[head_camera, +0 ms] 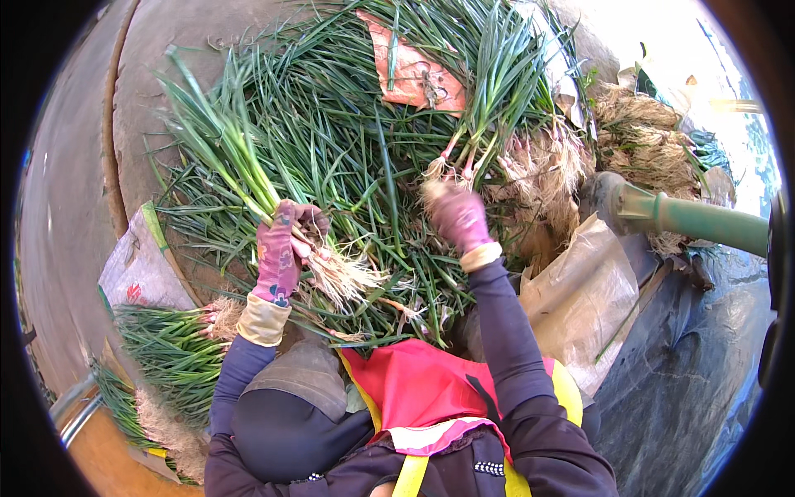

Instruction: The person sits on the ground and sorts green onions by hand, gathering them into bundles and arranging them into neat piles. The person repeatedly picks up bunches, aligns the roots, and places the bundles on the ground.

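Observation:
My left hand [282, 245], in a pink flowered glove, is closed around a small bunch of green onions [254, 180]; their leaves point up and left, and their pale roots hang to the right. My right hand [459, 217], gloved in pink and blurred, is at the roots of several green onions [490, 93] lying on the heap's right side. Whether its fingers grip them cannot be made out. A large heap of loose green onions [323, 124] spreads in front of me and between both hands.
Bundled green onions [174, 354] lie at left beside a white woven sack [146, 267]. A green metal pole [702, 217] stands at right near rooty bundles [646, 143]. Brown sheeting [577, 298] and dark plastic sheeting [677, 385] lie at lower right; an orange sheet piece [410, 68] tops the heap.

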A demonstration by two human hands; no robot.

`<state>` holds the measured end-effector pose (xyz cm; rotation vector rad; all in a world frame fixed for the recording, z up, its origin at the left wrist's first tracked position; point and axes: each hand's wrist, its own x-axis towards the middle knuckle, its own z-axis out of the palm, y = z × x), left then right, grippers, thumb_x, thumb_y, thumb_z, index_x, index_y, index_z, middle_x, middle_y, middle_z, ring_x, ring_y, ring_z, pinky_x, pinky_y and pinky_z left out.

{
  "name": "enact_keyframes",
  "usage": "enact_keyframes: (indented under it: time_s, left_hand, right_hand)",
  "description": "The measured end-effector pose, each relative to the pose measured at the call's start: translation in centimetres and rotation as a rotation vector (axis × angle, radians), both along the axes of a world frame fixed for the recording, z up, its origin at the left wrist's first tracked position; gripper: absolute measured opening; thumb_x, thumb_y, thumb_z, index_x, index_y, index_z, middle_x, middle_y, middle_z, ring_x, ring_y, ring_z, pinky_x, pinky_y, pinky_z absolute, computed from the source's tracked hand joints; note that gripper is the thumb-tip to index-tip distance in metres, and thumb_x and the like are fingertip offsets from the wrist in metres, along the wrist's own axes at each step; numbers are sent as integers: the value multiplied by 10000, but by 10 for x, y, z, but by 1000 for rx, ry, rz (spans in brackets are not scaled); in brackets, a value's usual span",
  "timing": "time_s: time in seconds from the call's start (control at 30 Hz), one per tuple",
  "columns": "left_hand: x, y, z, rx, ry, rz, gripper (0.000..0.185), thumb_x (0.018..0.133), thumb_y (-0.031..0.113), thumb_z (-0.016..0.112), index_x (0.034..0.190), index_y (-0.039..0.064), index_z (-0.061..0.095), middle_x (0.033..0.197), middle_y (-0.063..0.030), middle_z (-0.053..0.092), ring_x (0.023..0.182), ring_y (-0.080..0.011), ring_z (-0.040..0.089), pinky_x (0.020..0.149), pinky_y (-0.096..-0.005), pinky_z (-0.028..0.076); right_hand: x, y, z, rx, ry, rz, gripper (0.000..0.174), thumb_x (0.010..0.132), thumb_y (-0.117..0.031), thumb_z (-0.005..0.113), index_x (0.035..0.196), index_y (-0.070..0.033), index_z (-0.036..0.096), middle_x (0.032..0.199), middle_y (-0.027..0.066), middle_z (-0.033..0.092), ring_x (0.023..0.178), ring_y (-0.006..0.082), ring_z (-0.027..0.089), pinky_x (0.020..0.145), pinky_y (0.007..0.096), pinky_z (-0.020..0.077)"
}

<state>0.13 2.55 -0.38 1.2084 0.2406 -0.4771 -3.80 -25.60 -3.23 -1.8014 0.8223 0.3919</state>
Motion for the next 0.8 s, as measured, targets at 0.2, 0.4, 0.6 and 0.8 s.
enact_keyframes:
  time_s: [0.2,0.4,0.6,0.8]
  left_hand:
    - [-12,-4,-9,-203,369,-25,375,842,389,591,786,23,530,773,-135,603,640,-225,605,578,-329,520]
    - [-12,-6,-7,-168,390,-31,243,868,269,562,773,57,493,864,-126,593,717,-211,602,670,-330,511]
    - [-20,-10,-13,-78,422,-137,261,846,198,580,1031,15,603,910,-89,650,790,-180,617,699,-300,507]
    - [-20,-7,-19,-160,497,-184,334,831,190,595,1083,-29,578,996,-98,617,863,-190,590,792,-305,473]
  right_hand:
    - [53,-30,-19,215,50,-271,280,823,-271,594,869,4,606,542,73,515,371,154,466,354,267,371]
    - [33,-27,29,762,-455,-422,188,872,-212,527,742,-78,556,550,29,549,397,111,485,371,219,357]
    - [-3,55,24,481,-57,191,222,851,-223,578,862,-2,600,668,15,582,536,70,498,482,221,394]
    - [-25,118,11,598,-40,379,281,846,-202,574,1010,20,622,841,83,640,747,121,564,695,270,455]
